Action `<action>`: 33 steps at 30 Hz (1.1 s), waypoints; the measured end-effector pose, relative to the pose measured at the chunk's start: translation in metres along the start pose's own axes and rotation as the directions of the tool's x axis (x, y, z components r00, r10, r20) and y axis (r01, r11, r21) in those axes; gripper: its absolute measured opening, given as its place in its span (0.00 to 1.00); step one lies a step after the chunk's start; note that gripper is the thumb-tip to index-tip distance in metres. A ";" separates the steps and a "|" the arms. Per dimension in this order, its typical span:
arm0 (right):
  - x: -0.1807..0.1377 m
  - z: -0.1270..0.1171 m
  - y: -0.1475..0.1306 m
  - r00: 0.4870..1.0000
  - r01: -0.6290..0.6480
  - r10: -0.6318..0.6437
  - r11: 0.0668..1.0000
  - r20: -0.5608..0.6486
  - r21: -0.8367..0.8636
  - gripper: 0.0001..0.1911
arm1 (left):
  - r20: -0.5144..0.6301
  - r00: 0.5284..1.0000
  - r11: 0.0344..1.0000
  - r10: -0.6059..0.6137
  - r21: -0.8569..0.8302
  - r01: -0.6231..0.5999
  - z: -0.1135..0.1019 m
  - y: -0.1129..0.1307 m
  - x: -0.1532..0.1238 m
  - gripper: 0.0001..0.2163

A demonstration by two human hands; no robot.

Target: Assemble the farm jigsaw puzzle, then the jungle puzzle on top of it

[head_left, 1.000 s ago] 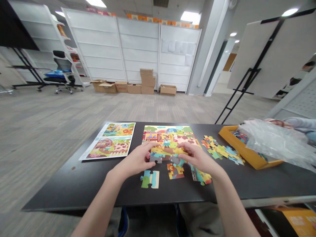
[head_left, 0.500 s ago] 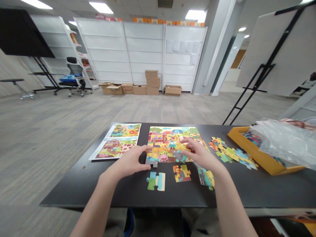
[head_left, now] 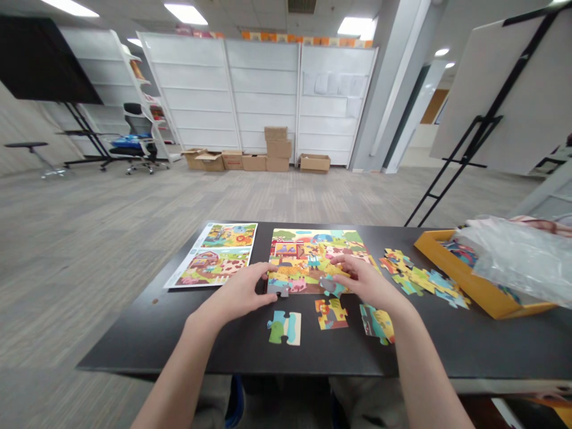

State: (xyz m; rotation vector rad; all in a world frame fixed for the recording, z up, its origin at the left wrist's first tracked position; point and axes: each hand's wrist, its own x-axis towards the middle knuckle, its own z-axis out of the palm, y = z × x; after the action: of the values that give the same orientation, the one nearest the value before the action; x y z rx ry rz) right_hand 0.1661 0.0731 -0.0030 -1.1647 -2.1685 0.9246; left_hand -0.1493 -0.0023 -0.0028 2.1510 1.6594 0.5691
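Note:
A colourful farm-animal jigsaw puzzle point(head_left: 290, 250) lies in the middle of the black table. At its lower left corner is my left hand point(head_left: 243, 287), thumb and fingers apart, beside a grey puzzle piece point(head_left: 280, 291) that sticks out slightly past the bottom edge. Over the puzzle's lower right side my right hand point(head_left: 369, 283) curves with thumb and fingers spread. Its thumb is close to a grey-and-teal piece point(head_left: 331, 286); contact is unclear. In front lie a green-and-blue piece point(head_left: 290, 329), an orange lion piece point(head_left: 330, 314) and a teal-and-yellow piece point(head_left: 375, 322), partly behind my right wrist.
A printed picture sheet point(head_left: 214, 256) lies left of the puzzle. To the right are a heap of loose puzzle pieces point(head_left: 422, 277) and a yellow box point(head_left: 473, 280) with clear plastic wrapping point(head_left: 518, 256) on it. The black table's point(head_left: 147, 333) front edge is near me.
The grey piece by my left hand has shifted slightly up toward the puzzle. The grey-and-teal piece by my right thumb has moved a little. Both hands stay nearly in place.

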 end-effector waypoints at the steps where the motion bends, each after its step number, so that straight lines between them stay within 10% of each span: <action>1: 0.000 0.000 0.000 1.000 0.003 -0.003 1.000 -0.001 -0.002 0.17 | -0.002 1.000 1.000 0.008 0.013 -0.008 0.001 -0.001 0.001 0.25; 33: 0.002 -0.003 0.000 1.000 0.010 -0.008 0.997 0.019 -0.076 0.13 | 0.014 0.997 0.982 0.080 0.168 -0.082 0.007 0.010 0.005 0.25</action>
State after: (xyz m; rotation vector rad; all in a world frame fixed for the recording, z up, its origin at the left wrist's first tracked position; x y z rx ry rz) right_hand 0.1672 0.0762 -0.0012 -1.1857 -2.2394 0.8585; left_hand -0.1365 -0.0004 -0.0027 2.3467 1.6767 0.4571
